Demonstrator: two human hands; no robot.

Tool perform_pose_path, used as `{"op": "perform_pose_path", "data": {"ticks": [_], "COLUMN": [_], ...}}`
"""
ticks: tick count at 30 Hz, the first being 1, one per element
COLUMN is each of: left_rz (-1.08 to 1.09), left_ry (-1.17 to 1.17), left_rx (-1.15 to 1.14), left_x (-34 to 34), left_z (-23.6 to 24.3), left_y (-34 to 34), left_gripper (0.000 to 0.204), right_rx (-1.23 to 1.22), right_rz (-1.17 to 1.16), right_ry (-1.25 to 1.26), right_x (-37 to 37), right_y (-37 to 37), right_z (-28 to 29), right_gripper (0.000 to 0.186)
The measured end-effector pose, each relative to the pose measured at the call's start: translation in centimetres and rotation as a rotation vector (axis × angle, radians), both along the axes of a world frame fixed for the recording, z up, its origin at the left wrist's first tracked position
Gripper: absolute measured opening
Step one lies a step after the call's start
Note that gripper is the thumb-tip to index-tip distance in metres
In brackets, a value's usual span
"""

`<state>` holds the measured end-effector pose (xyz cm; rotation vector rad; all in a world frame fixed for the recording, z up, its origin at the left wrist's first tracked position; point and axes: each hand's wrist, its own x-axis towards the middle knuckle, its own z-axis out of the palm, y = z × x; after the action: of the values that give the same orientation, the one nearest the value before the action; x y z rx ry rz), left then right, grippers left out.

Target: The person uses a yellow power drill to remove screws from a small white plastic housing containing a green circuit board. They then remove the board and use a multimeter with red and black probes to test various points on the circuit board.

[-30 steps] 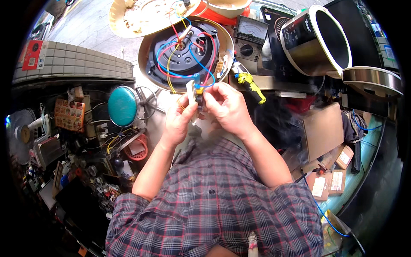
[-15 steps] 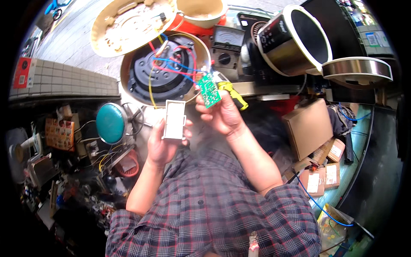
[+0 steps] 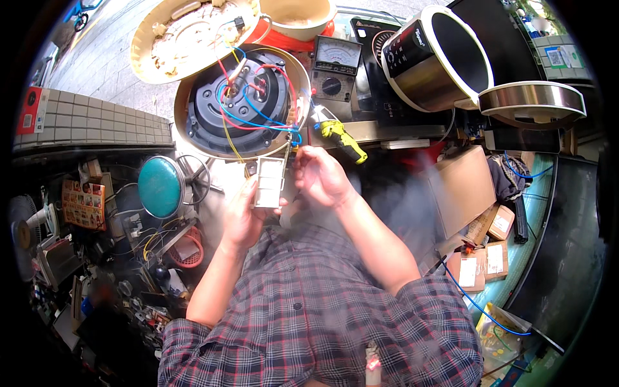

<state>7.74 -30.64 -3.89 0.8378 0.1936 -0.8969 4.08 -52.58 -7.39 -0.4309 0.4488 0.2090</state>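
Far left, we are noting an orange printed sheet (image 3: 84,205) standing among clutter, with a round green stool seat (image 3: 160,187) showing to its right and a red basket (image 3: 187,250) sitting below the seat. Above, a cream lid (image 3: 193,40), inner side up, is overlapping the far rim of a cream housing (image 3: 181,128); a dark round unit (image 3: 209,109) is filling that housing, and red, blue and yellow wires are looping over it.

Centre: we are observing the left hand (image 3: 242,211) holding a white plastic case (image 3: 269,182), thumb along its left edge and fingertips showing at its lower right. The case is lying open side up, just below the housing's near rim. Just right of its upper end, a small wired part (image 3: 296,138) with blue and yellow pieces is hanging at the wires' ends.

The right hand (image 3: 322,178) is curling palm inward, its fingertips meeting the lower end of that part; we are finding the contact too small to read, so we cannot tell whether the fingers are gripping.

Further right, a needle meter (image 3: 335,68) is standing above a yellow-and-black tool (image 3: 345,140), and a steel pot body (image 3: 412,80) is tilting over a black cooktop (image 3: 394,115).
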Motion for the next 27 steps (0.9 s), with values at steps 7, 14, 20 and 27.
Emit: {"op": "perform_pose_path", "data": {"ticks": [7, 14, 20, 27], "left_rz": [0.037, -0.034, -0.180, -0.236], "left_ry": [-0.001, -0.291, -0.546, -1.057], "left_rx": [0.156, 0.371, 0.505, -0.461], "left_x": [-1.5, -3.6, -4.5, -2.1], "left_z": [-0.9, -1.4, 1.3, 12.6], "left_y": [1.6, 2.4, 1.3, -1.1], "left_gripper": [0.043, 0.051, 0.064, 0.081], "right_rx": [-0.617, -1.085, -1.095, -1.501], "right_rz": [0.212, 0.276, 0.460, 0.156], "right_ry": [-0.007, -0.214, -0.024, 0.133], "right_x": [-5.2, -6.5, -8.9, -4.2], "right_y": [4.6, 6.9, 1.8, -11.0], "right_z": [1.5, 3.5, 6.1, 4.6], "right_gripper": [0.037, 0.028, 0.024, 0.030]}}
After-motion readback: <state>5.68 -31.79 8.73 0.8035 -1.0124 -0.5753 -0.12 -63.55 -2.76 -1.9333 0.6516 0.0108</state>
